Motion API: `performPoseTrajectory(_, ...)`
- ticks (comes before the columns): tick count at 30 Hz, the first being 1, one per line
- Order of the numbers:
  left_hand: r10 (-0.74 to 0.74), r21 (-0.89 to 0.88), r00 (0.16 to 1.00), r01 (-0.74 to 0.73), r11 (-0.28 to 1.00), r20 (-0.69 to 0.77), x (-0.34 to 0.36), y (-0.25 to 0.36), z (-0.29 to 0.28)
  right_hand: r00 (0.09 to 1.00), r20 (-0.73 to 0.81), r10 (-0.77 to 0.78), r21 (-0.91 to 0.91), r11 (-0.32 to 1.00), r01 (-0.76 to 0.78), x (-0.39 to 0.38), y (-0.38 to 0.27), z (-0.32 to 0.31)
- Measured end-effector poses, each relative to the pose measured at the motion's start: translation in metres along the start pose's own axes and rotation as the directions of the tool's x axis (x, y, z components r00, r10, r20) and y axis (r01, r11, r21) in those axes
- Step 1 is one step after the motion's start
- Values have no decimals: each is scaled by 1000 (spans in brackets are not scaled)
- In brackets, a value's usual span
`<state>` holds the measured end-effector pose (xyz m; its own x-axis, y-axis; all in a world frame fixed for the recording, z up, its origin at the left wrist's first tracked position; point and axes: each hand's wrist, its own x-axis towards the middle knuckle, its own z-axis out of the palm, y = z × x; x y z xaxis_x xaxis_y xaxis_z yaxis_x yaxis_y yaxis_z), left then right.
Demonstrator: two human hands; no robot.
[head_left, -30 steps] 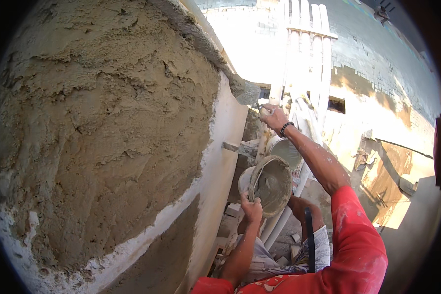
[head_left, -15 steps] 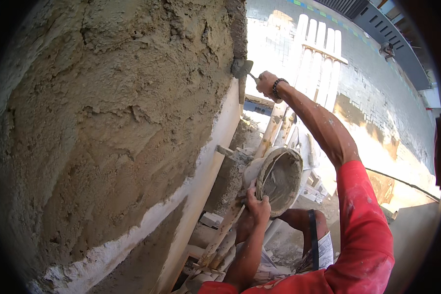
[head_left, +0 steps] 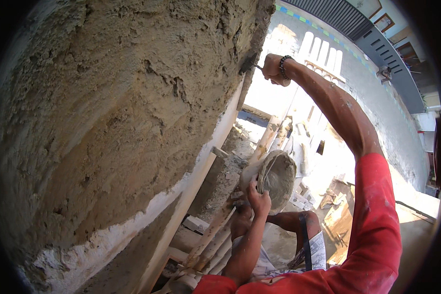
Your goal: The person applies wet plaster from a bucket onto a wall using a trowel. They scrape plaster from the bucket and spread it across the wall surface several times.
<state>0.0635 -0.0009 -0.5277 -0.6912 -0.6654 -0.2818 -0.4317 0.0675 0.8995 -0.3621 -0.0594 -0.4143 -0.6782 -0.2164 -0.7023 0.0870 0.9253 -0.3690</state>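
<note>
on my feed i've got the rt hand (head_left: 275,69) closed in a fist round the handle of a trowel (head_left: 247,65), arm stretched out, prob bc the blade is up at the far edge of the mortar-coated wall (head_left: 117,112). blade looks to be against the wet mortar there; can't tell its exact angle, & the fist hides most of the handle. lt hand (head_left: 259,198) grips the near rim of a bucket (head_left: 248,176), thumb at the lip. bucket's tipped w/ its mouth away from the wall, to the rt, prob so the trowel can get at the mortar (head_left: 281,182) inside. it sits below the rt hand, just beside the wall; i'd guess that's to keep the reach short. can't tell if anything props it from below. poles (head_left: 215,234) run under it, approx alongside the wall's pale lower edge.
</note>
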Motion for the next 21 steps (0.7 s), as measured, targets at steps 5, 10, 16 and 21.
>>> performPoseTrajectory(5, -21, 70, 999, 18, 997, 44, 2, -4, 11, 994, 36, 102, -61, 993, -100, -8, -35, -22)
performPoseTrajectory(10, 10, 71, 1000, -9, 997, -10, 11, 6, 10, 982, -92, 163, 163, 976, -147, -61, -82, -24)
performPoseTrajectory(16, -12, 101, 999, 16, 995, -41, 16, 15, 6, 998, 64, 6, -266, 964, 12, -78, -105, -62)
performPoseTrajectory(21, 51, 137, 998, -44, 990, -47, 24, -13, 4, 980, 82, -183, -489, 849, 200, -151, -119, -93)
